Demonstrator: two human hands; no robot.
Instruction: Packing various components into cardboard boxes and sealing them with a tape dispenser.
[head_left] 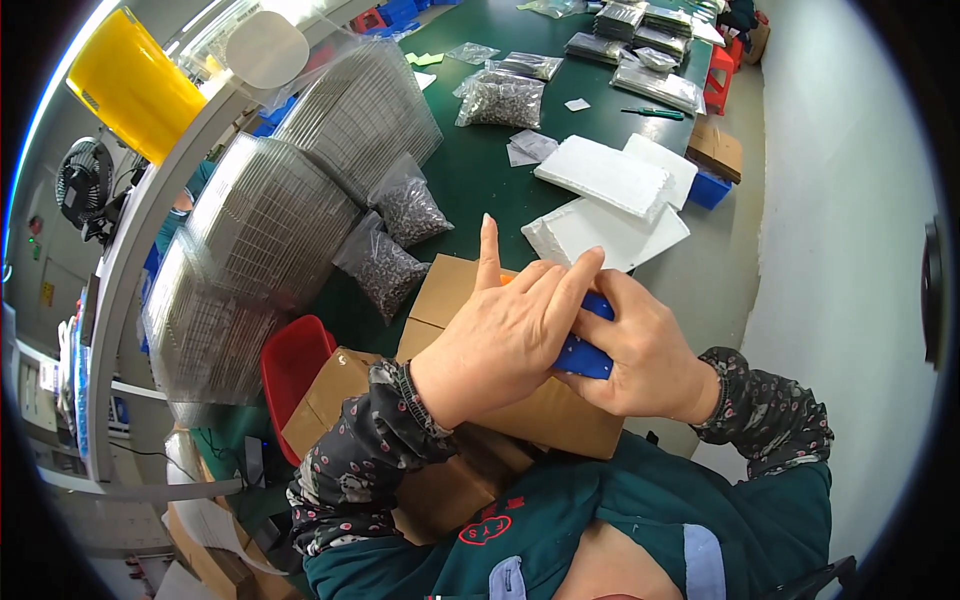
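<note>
Above an open cardboard box (560, 415), my right hand (645, 345) is closed round a blue object (585, 358) with white specks. Its full shape is hidden by my fingers, so its kind cannot be made out. My left hand (505, 335) lies against it from the left, back upward. The little finger points up and away, the index finger reaches across toward the right hand, and the other fingers bend downward. What they grip is hidden. A bit of orange (507, 280) shows just behind the left knuckles.
White foam sheets (610, 180) lie beyond the box on the green table (470, 170). Bags of small dark parts (385, 265) sit left, by stacked clear gridded trays (270, 200). A red chair or bin (297, 370) is at the near left; a white wall (840, 250) rises right.
</note>
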